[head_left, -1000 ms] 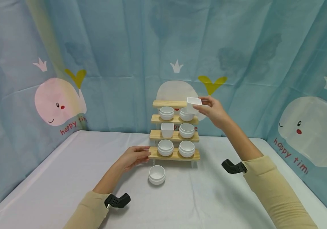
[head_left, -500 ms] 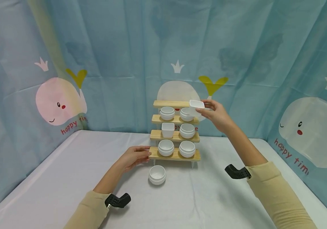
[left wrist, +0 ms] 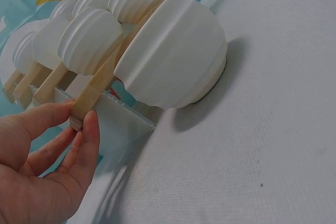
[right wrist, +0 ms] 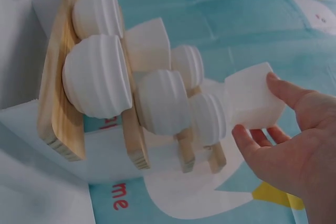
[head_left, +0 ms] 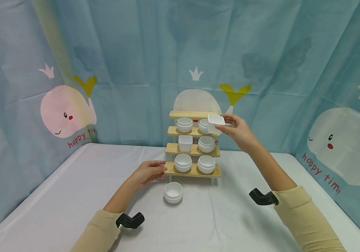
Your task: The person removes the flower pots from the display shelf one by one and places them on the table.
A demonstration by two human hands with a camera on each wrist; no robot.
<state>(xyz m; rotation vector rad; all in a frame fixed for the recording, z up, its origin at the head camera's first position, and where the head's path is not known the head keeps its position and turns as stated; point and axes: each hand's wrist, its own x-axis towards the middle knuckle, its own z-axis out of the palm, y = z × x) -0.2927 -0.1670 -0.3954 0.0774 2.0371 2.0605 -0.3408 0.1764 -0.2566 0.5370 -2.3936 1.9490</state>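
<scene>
My right hand (head_left: 239, 132) pinches a white square cup (head_left: 215, 125) by its side, thumb against fingers. The cup is in the air before the right end of the second-highest step, partly hiding a round white bowl (head_left: 203, 126). In the right wrist view the square cup (right wrist: 253, 95) is beside the uppermost round bowls. My left hand (head_left: 148, 173) pinches the left end of the lowest wooden step (head_left: 193, 174) of a four-tier stand; the left wrist view shows thumb and fingers on the board's end (left wrist: 86, 100). A second square cup (head_left: 185, 143) stands on the third step down.
Several more round white bowls (head_left: 206, 164) sit on the three lower steps. One round bowl (head_left: 173, 192) stands on the white tablecloth (head_left: 239, 217) in front of the stand. A blue curtain (head_left: 129, 52) with printed whales hangs behind and at both sides.
My right hand has lowered the square cup and shifted it slightly right, tilting it one way and back. The left hand keeps its place on the lowest step.
</scene>
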